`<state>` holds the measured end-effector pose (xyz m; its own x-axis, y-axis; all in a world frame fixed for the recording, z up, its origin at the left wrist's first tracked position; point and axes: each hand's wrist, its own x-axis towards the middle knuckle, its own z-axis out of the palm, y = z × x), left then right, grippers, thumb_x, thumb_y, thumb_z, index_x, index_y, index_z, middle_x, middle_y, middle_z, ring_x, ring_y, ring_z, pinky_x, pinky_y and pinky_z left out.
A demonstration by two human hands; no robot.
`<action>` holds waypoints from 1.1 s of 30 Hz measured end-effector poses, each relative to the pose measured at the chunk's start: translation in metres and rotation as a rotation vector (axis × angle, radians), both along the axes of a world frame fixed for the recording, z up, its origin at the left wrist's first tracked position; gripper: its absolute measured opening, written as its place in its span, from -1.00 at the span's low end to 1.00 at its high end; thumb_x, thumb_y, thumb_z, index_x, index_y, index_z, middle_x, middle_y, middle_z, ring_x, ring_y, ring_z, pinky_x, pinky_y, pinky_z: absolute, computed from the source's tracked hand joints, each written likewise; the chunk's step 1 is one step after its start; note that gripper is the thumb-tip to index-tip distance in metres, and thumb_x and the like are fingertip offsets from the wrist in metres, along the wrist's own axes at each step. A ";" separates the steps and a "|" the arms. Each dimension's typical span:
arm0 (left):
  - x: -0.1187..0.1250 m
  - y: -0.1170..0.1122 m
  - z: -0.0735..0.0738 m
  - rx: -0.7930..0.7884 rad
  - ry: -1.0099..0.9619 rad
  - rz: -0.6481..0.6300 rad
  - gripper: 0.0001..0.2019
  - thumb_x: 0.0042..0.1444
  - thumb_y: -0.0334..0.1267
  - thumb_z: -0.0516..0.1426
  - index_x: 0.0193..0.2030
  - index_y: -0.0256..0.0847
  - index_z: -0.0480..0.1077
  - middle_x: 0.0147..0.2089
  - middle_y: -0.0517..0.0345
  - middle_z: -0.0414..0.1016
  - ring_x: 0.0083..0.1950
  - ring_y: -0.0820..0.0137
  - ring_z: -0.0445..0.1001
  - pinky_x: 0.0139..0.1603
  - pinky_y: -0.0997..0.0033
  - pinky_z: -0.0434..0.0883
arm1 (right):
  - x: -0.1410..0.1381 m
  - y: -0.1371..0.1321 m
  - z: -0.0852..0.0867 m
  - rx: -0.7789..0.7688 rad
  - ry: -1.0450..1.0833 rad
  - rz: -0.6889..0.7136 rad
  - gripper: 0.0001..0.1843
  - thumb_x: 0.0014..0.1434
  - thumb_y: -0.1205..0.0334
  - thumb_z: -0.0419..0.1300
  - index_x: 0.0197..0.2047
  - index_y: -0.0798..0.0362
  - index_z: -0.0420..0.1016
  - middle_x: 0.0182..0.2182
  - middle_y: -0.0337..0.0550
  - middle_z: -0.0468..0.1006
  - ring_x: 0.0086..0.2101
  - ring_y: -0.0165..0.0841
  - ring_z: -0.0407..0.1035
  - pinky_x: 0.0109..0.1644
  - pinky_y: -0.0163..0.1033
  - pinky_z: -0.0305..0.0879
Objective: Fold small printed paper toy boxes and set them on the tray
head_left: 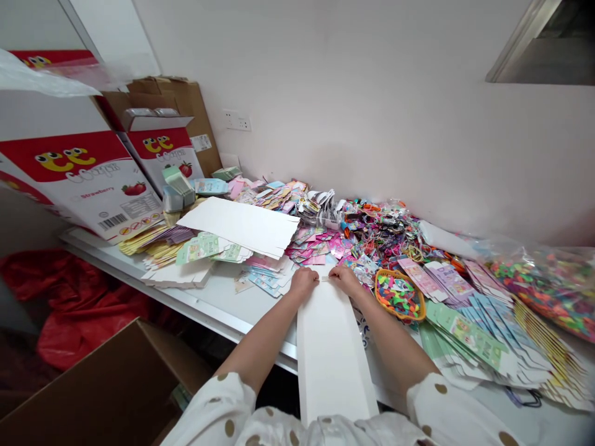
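Observation:
A long white flat cardboard box (332,353) lies on the white table (218,297), running from my chest out toward the wall. My left hand (303,282) and my right hand (344,279) meet at its far end. Both are closed, fingers pinching the small end flap between them. Just right of my right hand stands a small orange basket (400,295) full of bright little pieces. Loose printed cards (264,275) lie just left of my left hand.
Flat white sheets (242,224) and card stacks cover the table's left. Green and blue printed cartons (469,331) fan out on the right beside a clear bag of coloured bits (548,279). Red and white strawberry cartons (83,179) stand at left; an open brown box (106,390) sits below.

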<state>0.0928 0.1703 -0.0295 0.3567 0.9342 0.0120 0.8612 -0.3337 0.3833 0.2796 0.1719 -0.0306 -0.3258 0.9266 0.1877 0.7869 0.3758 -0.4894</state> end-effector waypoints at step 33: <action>0.003 -0.035 -0.006 0.173 -0.366 -0.152 -0.60 -0.07 -0.42 0.17 -0.03 -0.17 0.36 0.00 0.06 0.41 0.05 0.30 0.33 0.07 0.27 0.29 | -0.001 -0.005 0.032 -0.176 -0.199 0.109 -0.83 0.04 0.31 0.15 -0.35 0.10 0.58 -0.50 -0.17 0.53 -0.44 -0.39 0.33 -0.41 -0.38 0.05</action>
<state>0.0960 0.1351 -0.0357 0.4327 0.8446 0.3153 0.6150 -0.5323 0.5817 0.2785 0.1664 0.0015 -0.4396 0.8968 -0.0508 0.8337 0.3863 -0.3945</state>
